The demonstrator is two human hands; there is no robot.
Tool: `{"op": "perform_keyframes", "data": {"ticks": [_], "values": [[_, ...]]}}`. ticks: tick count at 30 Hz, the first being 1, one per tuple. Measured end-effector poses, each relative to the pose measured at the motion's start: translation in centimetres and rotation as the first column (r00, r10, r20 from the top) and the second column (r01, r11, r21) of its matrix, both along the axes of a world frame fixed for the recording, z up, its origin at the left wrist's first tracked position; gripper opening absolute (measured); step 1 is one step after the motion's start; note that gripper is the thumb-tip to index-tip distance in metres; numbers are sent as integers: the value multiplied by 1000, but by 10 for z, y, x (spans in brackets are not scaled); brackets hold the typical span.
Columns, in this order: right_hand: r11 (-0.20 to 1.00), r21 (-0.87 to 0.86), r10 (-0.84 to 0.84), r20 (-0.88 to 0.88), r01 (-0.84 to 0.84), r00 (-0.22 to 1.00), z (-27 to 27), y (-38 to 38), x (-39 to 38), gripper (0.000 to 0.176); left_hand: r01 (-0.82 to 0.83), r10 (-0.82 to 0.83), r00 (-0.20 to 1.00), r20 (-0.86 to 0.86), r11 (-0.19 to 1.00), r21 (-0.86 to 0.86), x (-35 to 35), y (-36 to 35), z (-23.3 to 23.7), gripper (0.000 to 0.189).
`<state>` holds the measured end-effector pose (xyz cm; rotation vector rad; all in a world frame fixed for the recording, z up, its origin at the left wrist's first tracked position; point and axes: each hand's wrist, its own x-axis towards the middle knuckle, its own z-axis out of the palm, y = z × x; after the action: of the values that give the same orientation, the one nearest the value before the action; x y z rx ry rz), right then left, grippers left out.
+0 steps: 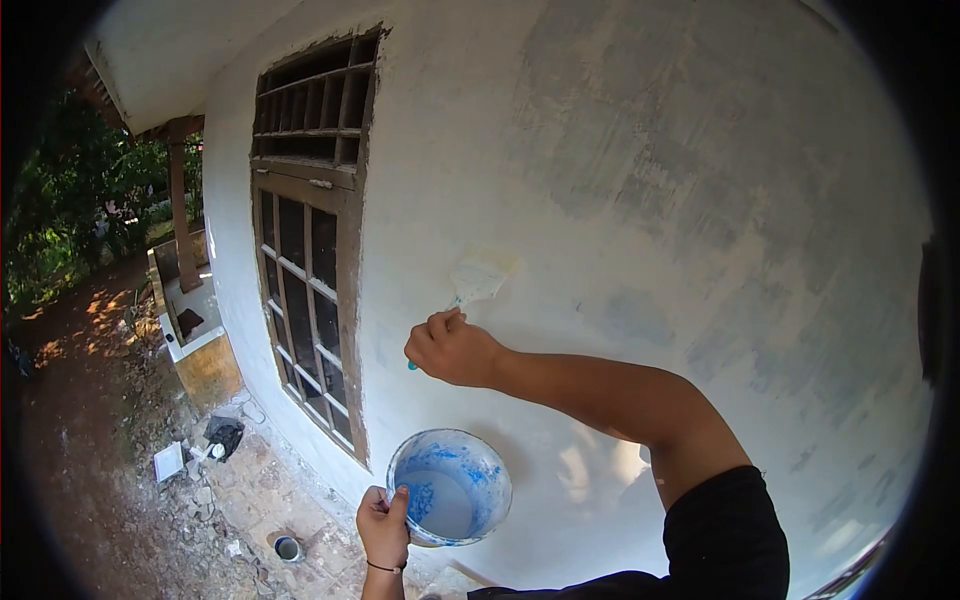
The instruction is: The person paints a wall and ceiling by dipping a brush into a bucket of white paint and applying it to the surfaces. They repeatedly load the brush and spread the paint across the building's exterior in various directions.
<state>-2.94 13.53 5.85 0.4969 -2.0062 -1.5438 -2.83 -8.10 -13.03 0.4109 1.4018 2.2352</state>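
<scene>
My right hand (452,347) is closed around the teal handle of a paintbrush (478,281), whose wide, white-coated head lies against the wall (430,200). A slightly yellowish damp-looking patch shows beside the bristles. Lower down, my left hand (384,525) grips the rim of a bucket (493,490), thumb over the edge and fingers mostly hidden behind it. Blue smears mark the bucket's inside, and pale, whitish liquid covers its bottom. The bucket is held up close to the wall, tilted so that its mouth faces me.
A brown-framed window (310,250) with panes and a vent grille stands left of the brush. Grey patches mottle the wall at right. On the rubble-strewn ground are a small can (288,548), a black plastic bag (224,436) and a white square object (169,461).
</scene>
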Motion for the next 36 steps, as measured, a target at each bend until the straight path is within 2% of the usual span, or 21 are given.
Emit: {"op": "perform_keyframes", "data": {"ticks": [1,2,4,5,7,9,11,13,15,17,18,20,21,23,24,25,27,31,33,36], "values": [[995,-84,58,15,-56,998,-4,-6,3,24,-3,3,1000,3,1000,-5,0,0,1,35],[994,-92,57,17,-56,998,-6,-15,8,24,0,0,1000,-1,1000,-17,1,-1,2,35],[916,-393,101,31,-81,994,-5,-32,21,19,7,-7,1000,-4,999,-36,2,-3,4,35],[914,-399,98,33,-77,995,1,-40,28,19,6,-6,1000,-15,999,-33,2,-3,4,35],[793,-603,145,50,-86,988,19,-51,41,22,8,-8,1000,-22,999,-34,1,-3,7,35],[667,-737,135,-24,-109,991,47,-48,43,17,36,-36,999,3,999,-24,2,-3,11,35],[445,-883,55,-139,-149,989,87,-50,47,15,46,-46,999,-9,998,-35,1,-3,9,35],[293,-939,32,-178,-180,983,127,-44,49,17,52,-53,998,-21,998,-44,1,-3,10,34],[258,-951,-90,-198,-169,976,161,-39,49,18,60,-60,998,-5,998,-20,2,-5,16,35],[217,-961,-142,-206,-173,968,187,-38,47,19,65,-65,998,10,998,-27,4,-8,22,35],[220,-961,-137,-202,-169,970,200,-38,47,19,71,-70,997,19,997,-36,4,-8,24,35],[353,-920,-209,-258,-173,943,222,-43,46,15,59,-59,998,11,998,-17,3,-7,17,35],[355,-919,-202,-254,-171,946,230,-47,44,15,52,-52,999,-2,999,-2,2,-7,14,35],[535,-818,-234,-385,-213,893,245,-57,40,33,37,-37,999,-8,999,-15,0,-7,11,35],[604,-777,-245,-393,-177,886,251,-64,38,27,30,-30,999,-19,999,-30,0,-7,10,34],[604,-778,-242,-389,-176,889,257,-75,38,27,27,-27,1000,-15,999,-29,0,-7,10,34],[680,-722,-64,-231,-127,971,265,-93,38,20,25,-25,1000,0,999,-24,0,-7,13,34],[747,-652,-21,-215,-127,976,245,-86,12,18,30,-29,999,21,1000,-9,-1,-8,15,34],[934,-337,35,-252,-122,967,217,-56,-13,20,34,-34,999,36,999,-5,-2,-8,13,34],[966,-257,-47,-53,32,998,163,-47,-17,14,22,-22,999,38,1000,-3,-3,-8,7,34]]}}
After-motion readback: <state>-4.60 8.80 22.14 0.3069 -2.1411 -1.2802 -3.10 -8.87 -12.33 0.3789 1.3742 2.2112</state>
